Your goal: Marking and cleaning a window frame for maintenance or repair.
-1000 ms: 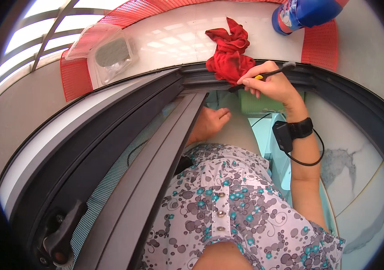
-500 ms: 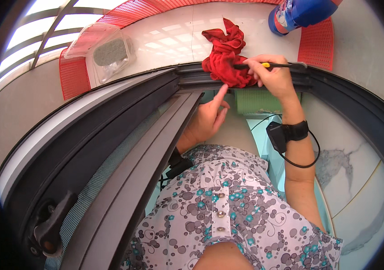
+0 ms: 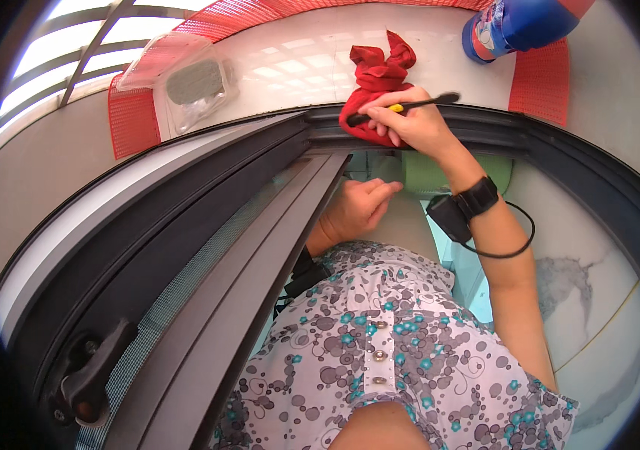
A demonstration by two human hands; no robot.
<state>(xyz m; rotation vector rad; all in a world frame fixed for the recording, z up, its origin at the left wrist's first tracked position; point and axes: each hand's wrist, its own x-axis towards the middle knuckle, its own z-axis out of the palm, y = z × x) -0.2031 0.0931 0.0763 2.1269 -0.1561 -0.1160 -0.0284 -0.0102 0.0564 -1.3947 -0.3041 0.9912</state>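
Observation:
A crumpled red cloth [image 3: 381, 71] lies over the dark window track and the white ledge behind it. My right hand [image 3: 413, 124] is closed around a slim black stick-like tool [image 3: 428, 100] with a yellow band. One dark end of the tool rests against the cloth; my fingertips also touch the fabric. Lower and to the left, my left hand [image 3: 365, 202] is loosely curled beside the edge of the sliding frame, index finger pointing right. Nothing shows in it, and it is apart from the cloth.
A grey window sash [image 3: 237, 255] with a black latch [image 3: 95, 375] stands close on the left. Beyond the track are a clear plastic box [image 3: 226, 94] with a grey-green pad [image 3: 194, 82], red mesh strips [image 3: 537, 82] and a blue bottle [image 3: 518, 26]. A green ridged object [image 3: 494, 176] sits below the track.
My right hand has moved left with the tool, pressing further over the cloth. My left hand has drawn back from the cloth and curled its fingers. The view has shifted slightly.

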